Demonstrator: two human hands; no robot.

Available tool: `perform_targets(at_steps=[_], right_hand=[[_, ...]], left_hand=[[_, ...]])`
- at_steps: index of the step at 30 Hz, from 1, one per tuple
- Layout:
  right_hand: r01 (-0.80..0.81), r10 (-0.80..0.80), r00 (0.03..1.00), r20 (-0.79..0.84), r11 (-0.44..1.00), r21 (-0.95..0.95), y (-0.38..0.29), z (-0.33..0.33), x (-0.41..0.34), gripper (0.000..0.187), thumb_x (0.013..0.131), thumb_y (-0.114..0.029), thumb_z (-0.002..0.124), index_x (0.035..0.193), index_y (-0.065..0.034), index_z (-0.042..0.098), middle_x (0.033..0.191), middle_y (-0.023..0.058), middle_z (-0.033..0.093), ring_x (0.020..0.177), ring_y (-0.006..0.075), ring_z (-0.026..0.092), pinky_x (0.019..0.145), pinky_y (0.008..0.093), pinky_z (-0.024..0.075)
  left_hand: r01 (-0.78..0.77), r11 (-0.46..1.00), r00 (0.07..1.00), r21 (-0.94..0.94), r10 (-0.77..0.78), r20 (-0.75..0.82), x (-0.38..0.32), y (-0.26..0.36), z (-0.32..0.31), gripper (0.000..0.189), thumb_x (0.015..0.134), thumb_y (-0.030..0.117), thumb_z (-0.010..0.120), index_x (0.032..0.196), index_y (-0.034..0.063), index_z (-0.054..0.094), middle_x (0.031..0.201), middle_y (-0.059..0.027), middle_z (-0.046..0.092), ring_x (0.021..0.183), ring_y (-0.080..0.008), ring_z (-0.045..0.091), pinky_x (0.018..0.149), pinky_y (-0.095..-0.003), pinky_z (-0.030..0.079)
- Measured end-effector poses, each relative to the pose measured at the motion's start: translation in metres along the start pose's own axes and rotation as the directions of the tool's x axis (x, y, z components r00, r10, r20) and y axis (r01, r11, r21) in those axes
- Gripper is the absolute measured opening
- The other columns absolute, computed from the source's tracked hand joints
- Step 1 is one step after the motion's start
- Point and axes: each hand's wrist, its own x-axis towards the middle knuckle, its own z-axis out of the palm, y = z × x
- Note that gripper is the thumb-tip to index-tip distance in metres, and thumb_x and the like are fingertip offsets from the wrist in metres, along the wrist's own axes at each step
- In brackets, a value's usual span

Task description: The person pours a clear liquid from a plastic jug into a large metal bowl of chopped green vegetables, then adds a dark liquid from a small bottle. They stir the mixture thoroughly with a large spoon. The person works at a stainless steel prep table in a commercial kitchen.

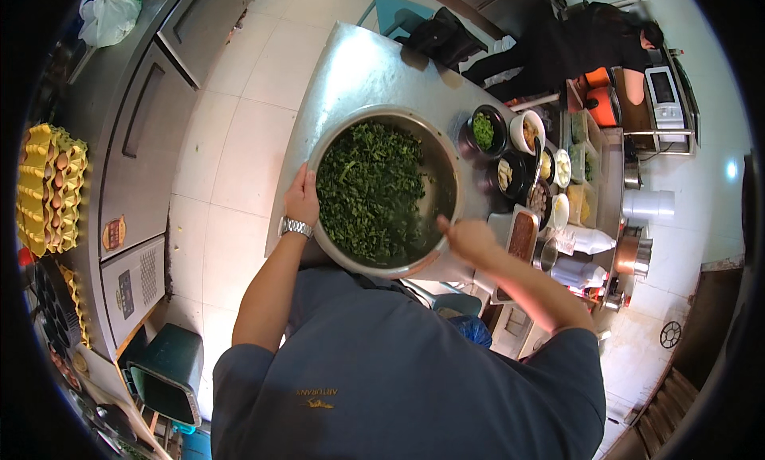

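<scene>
A large stainless steel bowl [447, 161] stands on a metal-topped table, with chopped leafy greens [370, 191] heaped mostly in its left part. My left hand [302, 198], a metal-band watch at its wrist, holds the bowl's left rim. At the lower right rim is my right hand [471, 240], blurred, its fingers curled; whether it grips the rim or something else cannot be told. Right of the bowl are a dark bowl of chopped green pieces [483, 131], a white bowl of brownish food [527, 131], a dark bowl of pale slices [505, 174] and a tray of reddish-brown food [523, 236].
Clear containers [581, 203] and white plastic jugs [588, 239] line the table's right side. A person in black [574, 47] bends near a microwave [664, 95] at the upper right. Yellow egg trays [51, 191] sit on the steel counter at left, above a green bin [173, 364].
</scene>
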Motion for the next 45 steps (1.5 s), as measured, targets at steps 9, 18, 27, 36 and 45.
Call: perform_targets(at_steps=[9,18,27,36,45], right_hand=[[0.070,-0.091,0.972,-0.216,0.992,-0.100,-0.040,-0.029,0.057,0.028,0.085,-0.009,0.048,0.109,0.0017,0.057,0.069,0.0141,0.065,0.064,0.0296,0.066,0.052,0.0421,0.0508],[-0.074,0.064,0.975,-0.212,0.996,-0.040,0.023,-0.060,0.059,0.023,0.088,-0.010,0.046,0.105,-0.0009,0.057,0.075,0.0120,0.067,0.069,0.0318,0.067,0.054,0.0427,0.0523],[-0.060,0.044,0.988,0.147,0.993,0.103,-0.023,0.001,0.018,0.034,0.092,-0.016,0.043,0.118,0.0021,0.054,0.077,0.0164,0.066,0.071,0.0335,0.067,0.061,0.0455,0.0534],[-0.130,0.130,0.990,-0.055,0.991,0.005,0.041,-0.016,0.067,0.028,0.093,-0.017,0.043,0.114,-0.0052,0.057,0.077,0.0167,0.065,0.070,0.0345,0.066,0.057,0.0451,0.0514],[-0.375,-0.133,0.906,0.403,0.192,0.907,-0.046,0.068,0.017,0.031,0.097,-0.034,0.046,0.087,-0.0077,0.059,0.066,0.0072,0.056,0.048,0.0194,0.053,0.041,0.0332,0.0419]], left_hand=[[-0.056,0.998,0.998,0.032,0.057,-0.031,0.002,0.000,0.002,0.040,0.097,0.031,0.049,0.128,0.0075,0.056,0.114,-0.0209,0.064,0.107,-0.0304,0.063,0.090,-0.0349,0.048],[-0.021,1.000,1.000,0.007,0.021,0.002,0.000,-0.002,0.002,0.040,0.097,0.031,0.050,0.128,0.0053,0.056,0.113,-0.0209,0.065,0.105,-0.0291,0.063,0.089,-0.0352,0.048],[-0.008,0.996,1.000,0.084,0.008,0.005,0.000,0.005,-0.001,0.041,0.097,0.031,0.049,0.127,0.0027,0.056,0.113,-0.0220,0.064,0.106,-0.0299,0.063,0.090,-0.0355,0.048],[-0.017,1.000,1.000,0.007,0.017,-0.003,-0.005,0.006,-0.003,0.041,0.098,0.030,0.049,0.128,0.0026,0.055,0.116,-0.0200,0.064,0.108,-0.0277,0.062,0.091,-0.0327,0.047],[0.027,0.999,0.999,0.020,-0.026,-0.036,-0.016,0.009,-0.002,0.041,0.098,0.029,0.048,0.129,0.0020,0.054,0.114,-0.0200,0.065,0.106,-0.0269,0.063,0.089,-0.0321,0.047]])
